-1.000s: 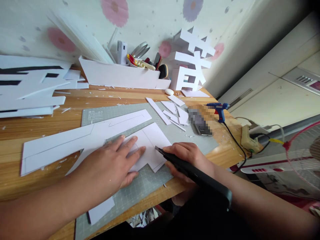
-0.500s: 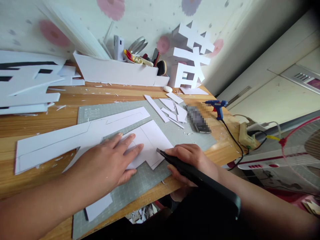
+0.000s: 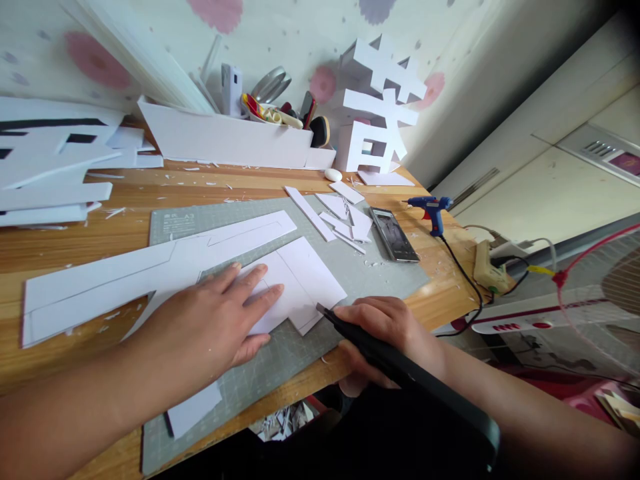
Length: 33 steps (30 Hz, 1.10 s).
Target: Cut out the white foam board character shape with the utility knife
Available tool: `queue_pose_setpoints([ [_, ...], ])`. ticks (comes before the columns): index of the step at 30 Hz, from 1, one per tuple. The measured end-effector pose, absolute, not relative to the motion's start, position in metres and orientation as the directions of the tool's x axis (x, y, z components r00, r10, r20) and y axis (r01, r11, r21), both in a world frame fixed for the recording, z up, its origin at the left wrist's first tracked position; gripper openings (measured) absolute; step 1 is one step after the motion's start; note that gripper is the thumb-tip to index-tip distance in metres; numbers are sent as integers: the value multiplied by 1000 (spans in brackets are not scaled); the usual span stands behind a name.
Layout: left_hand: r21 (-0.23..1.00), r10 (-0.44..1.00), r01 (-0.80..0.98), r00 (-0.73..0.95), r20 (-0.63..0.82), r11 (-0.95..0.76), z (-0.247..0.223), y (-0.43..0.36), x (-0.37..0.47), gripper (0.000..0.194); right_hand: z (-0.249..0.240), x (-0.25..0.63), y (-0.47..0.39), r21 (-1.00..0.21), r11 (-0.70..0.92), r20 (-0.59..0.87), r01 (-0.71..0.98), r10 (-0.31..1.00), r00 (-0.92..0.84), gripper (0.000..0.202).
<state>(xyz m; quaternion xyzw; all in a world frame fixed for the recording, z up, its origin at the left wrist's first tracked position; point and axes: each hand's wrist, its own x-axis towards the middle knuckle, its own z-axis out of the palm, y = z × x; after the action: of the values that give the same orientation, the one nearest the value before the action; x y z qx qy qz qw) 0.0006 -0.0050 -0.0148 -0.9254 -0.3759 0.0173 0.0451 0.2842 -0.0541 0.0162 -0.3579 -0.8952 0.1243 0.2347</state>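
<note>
Blk cutter (image 3: 407, 375); wht board (image 3: 309, 270)

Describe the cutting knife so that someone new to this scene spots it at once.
On the wooden table, find the gray cutting mat. Near its lower right edge, the right hand grips the knife, its blade tip at a white board with drawn lines. Its long, thick black handle sets it apart from the pale, flat board and mat.

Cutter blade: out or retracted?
Out: the metal blade projects from the front of the black cutter in the right hand.
</note>
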Motion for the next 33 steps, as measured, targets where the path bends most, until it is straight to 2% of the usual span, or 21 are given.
queue_pose_setpoints([
  [4,-125,700,693,714,-20,-710,-14,-4,1,50,12,287,-62,-378,728,364,572,685,-631,27],
  [10,-57,686,687,727,30,-725,-17,-3,-3,52,9,288,-76,-393,675,387,624,737,-554,28],
  [13,-19,675,677,735,57,-736,-15,-2,-5,47,10,290,-77,-479,638,430,603,769,-473,24],
  [16,23,673,675,731,113,-737,-15,1,-6,46,9,291,-70,-595,524,466,610,843,-269,22],
  [19,55,679,682,713,174,-730,-17,3,-7,51,-1,291,-56,-689,450,495,568,865,-86,37],
  [20,61,683,687,702,200,-724,-18,3,-8,52,-5,290,-50,-704,462,481,539,869,-116,45],
  [23,73,673,683,688,273,-727,-20,5,-10,57,-15,288,-33,-617,554,525,558,819,-233,54],
  [27,53,600,626,717,355,-778,-20,9,-16,61,-18,282,-21,-467,641,583,609,741,-333,50],
  [30,19,546,594,725,419,-804,-15,12,-18,61,-17,279,-19,-465,625,574,627,752,-325,48],
  [33,13,524,586,713,465,-810,-5,8,-16,57,-19,277,-17,-525,592,570,612,778,-264,43],
])
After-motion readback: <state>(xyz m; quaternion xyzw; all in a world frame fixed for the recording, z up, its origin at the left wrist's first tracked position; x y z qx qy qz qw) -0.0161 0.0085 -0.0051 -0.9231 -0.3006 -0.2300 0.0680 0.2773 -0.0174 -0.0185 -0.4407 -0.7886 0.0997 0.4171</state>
